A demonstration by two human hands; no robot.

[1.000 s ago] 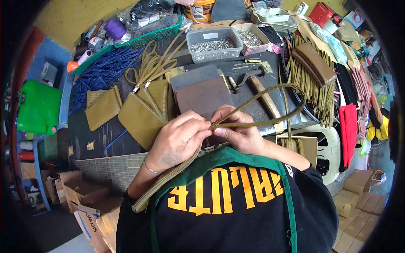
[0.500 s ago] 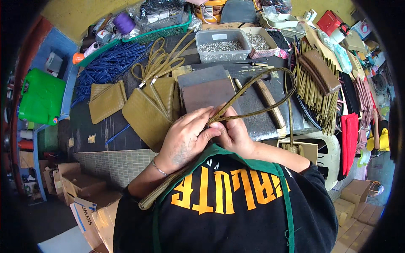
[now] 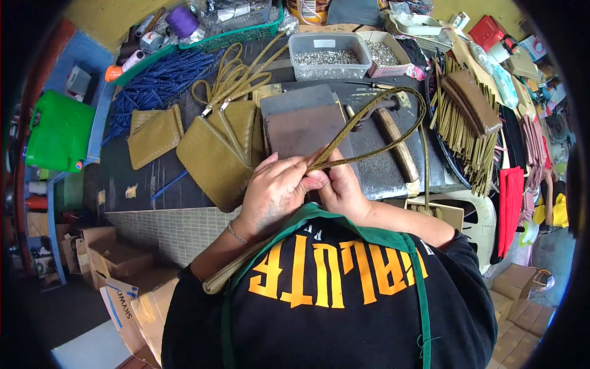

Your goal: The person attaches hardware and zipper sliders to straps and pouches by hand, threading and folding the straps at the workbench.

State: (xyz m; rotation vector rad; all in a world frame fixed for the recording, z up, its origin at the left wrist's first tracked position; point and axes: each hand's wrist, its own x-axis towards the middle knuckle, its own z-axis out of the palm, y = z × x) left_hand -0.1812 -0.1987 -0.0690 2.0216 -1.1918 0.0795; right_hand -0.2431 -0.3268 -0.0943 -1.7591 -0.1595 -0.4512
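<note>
My left hand (image 3: pixel 275 192) and my right hand (image 3: pixel 345 189) meet close to my chest, fingers pinched on a narrow olive strap (image 3: pixel 333 146). From my fingers the strap arcs up and right in a big loop, and a length of it hangs down at the right. The spot where the pinched pieces meet is partly covered by my thumbs. A bundle of olive strips (image 3: pixel 222 278) is tucked beneath my left forearm. Left of my left hand lies an olive woven pouch (image 3: pixel 209 165) with looped straps, and a smaller olive pouch (image 3: pixel 153 138) sits farther left.
A wooden-handled hammer (image 3: pixel 396 144) lies beyond my right hand, beside a dark flat slab (image 3: pixel 305 126). Clear tubs of metal studs (image 3: pixel 329 58) stand at the back. Blue strips (image 3: pixel 147 89) pile up at left; olive strips (image 3: pixel 473 138) and a brown woven piece (image 3: pixel 472 101) lie right.
Both hands keep their pinch on the strap and have hardly moved. The loop has shifted slightly, and the bundle under my left forearm shows less. The whole view has tilted a little.
</note>
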